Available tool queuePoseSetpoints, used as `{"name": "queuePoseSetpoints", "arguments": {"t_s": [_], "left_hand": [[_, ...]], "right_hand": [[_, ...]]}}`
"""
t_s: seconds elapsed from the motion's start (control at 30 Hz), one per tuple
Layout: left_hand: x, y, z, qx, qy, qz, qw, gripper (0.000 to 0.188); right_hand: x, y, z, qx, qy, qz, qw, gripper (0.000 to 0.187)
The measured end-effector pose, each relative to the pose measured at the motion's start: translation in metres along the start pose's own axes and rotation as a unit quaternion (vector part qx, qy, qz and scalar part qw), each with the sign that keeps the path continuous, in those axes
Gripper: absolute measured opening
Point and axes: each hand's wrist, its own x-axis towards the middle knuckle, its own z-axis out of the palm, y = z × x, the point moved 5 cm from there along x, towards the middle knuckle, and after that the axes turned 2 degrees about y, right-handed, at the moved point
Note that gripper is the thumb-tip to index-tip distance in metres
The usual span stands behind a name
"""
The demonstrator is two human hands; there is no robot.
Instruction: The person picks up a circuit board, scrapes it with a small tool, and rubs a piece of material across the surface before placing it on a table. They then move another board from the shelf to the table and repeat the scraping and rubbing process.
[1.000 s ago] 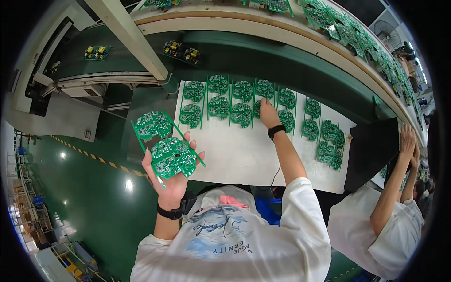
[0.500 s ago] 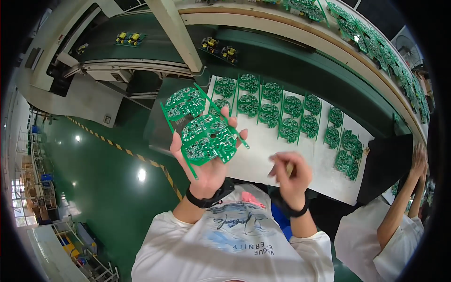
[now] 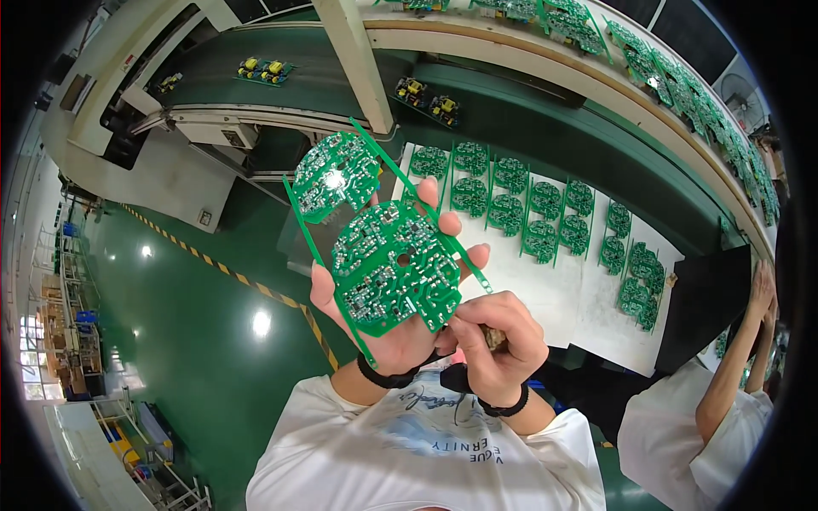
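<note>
My left hand [image 3: 405, 347] holds a green circuit board panel [image 3: 371, 277] from below, with the fingers bent round its right rail and the thumb at the left one. Two rounded boards sit between the panel's narrow rails, their soldered side facing up. My right hand [image 3: 504, 366] is closed in a pinch at the panel's lower right corner. A small tan, crumpled-looking thing [image 3: 494, 338] shows inside its curled fingers, its kind unclear. The fingertips are partly hidden at the board's edge, so whether they grip it cannot be told.
Several similar panels [image 3: 545, 200] lie in rows on a white tabletop [image 3: 545, 289] ahead. Behind runs a dark green conveyor [image 3: 332, 64] carrying boards with yellow parts [image 3: 264, 71]. A pale post [image 3: 354, 64] rises beside it. More boards [image 3: 673, 85] line an upper shelf. A co-worker's arms [image 3: 733, 366] are at right.
My right hand has moved left and down to the panel's lower right corner. The panel in my left hand now appears larger and nearer. The view has shifted slightly.
</note>
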Motion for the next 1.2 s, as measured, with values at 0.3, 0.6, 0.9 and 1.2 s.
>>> {"name": "queuePoseSetpoints", "arguments": {"t_s": [0.3, 0.6, 0.9, 1.2], "left_hand": [[-0.004, -0.006, -0.006, 0.013, 0.023, -0.04, 0.999, 0.079], [0.002, -0.008, -0.014, -0.02, 0.082, -0.033, 0.996, 0.08], [0.005, -0.013, -0.011, -0.016, 0.039, -0.032, 0.999, 0.076], [0.003, -0.019, -0.013, -0.03, 0.079, -0.04, 0.996, 0.078]], "right_hand": [[-0.008, 0.015, -0.002, 0.165, 0.066, 0.065, 0.982, 0.017], [-0.002, 0.009, -0.003, -0.005, 0.039, 0.003, 0.999, 0.012], [0.004, 0.006, -0.006, -0.052, 0.038, -0.031, 0.997, 0.013], [-0.003, 0.014, -0.009, -0.014, 0.075, 0.0, 0.997, 0.019]]}}
